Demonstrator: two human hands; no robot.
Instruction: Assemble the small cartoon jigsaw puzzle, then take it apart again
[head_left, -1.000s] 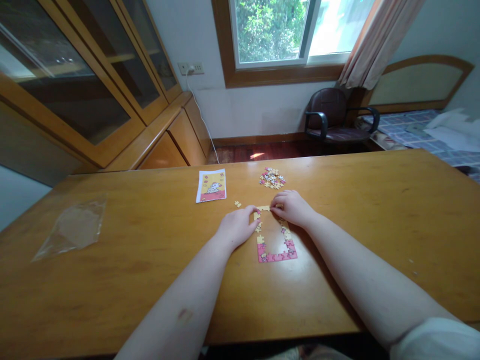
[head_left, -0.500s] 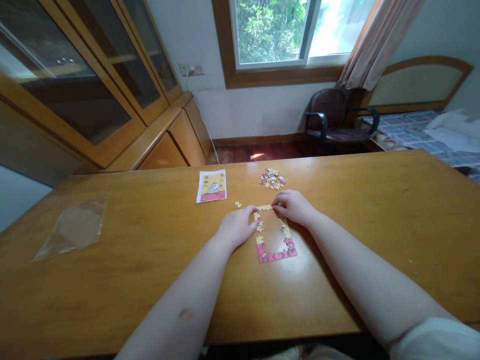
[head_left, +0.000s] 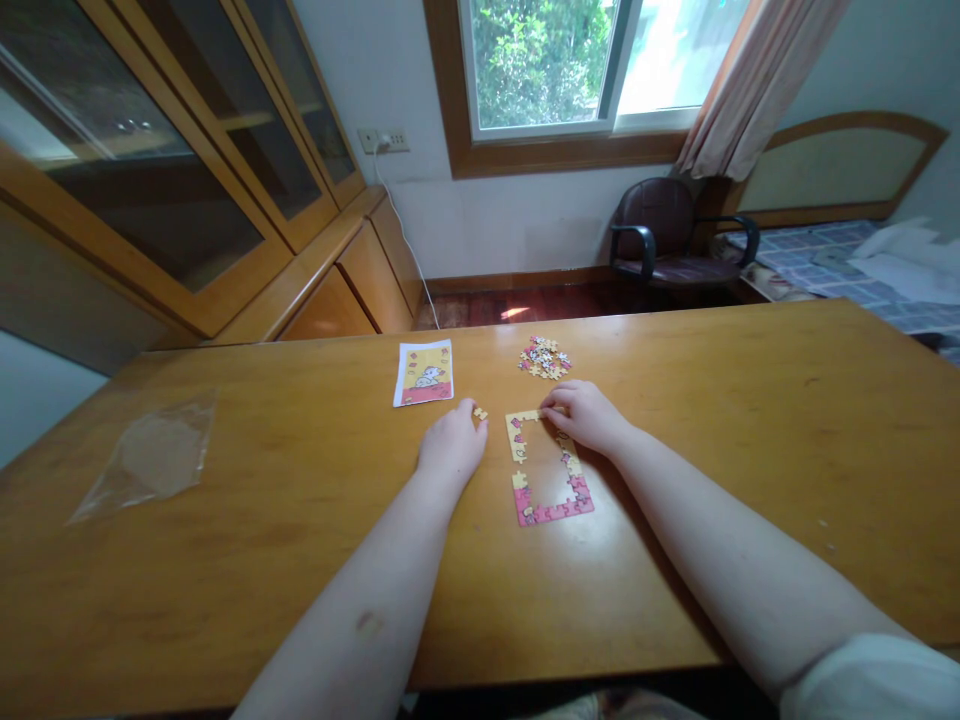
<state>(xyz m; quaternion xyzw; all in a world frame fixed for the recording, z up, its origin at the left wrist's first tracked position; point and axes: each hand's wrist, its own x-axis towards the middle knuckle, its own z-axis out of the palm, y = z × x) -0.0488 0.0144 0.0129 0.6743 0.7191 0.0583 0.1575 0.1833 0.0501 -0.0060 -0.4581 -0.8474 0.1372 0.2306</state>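
Observation:
A partly joined jigsaw border point(head_left: 556, 514) lies on the table, yellow at the far end and pink at the near end, with a gap in its left side. My left hand point(head_left: 454, 442) is left of the border, thumb and fingertips closed on a loose yellow puzzle piece point(head_left: 481, 413). At the border's far right corner is my right hand point(head_left: 589, 412), its fingers bent together on the top edge and covering part of that corner. A heap of loose puzzle pieces point(head_left: 545, 357) sits beyond the border.
A picture card point(head_left: 425, 373) with a white cartoon animal lies behind my left hand. A clear plastic bag point(head_left: 154, 455) is at the far left of the wooden table point(head_left: 300, 560). Past the table stand a chair point(head_left: 664, 235) and a glass-door cabinet point(head_left: 225, 150).
My left hand has left the border's far left corner and moved left to the loose yellow piece, which has shifted slightly. The right hand has slid a little left along the top edge.

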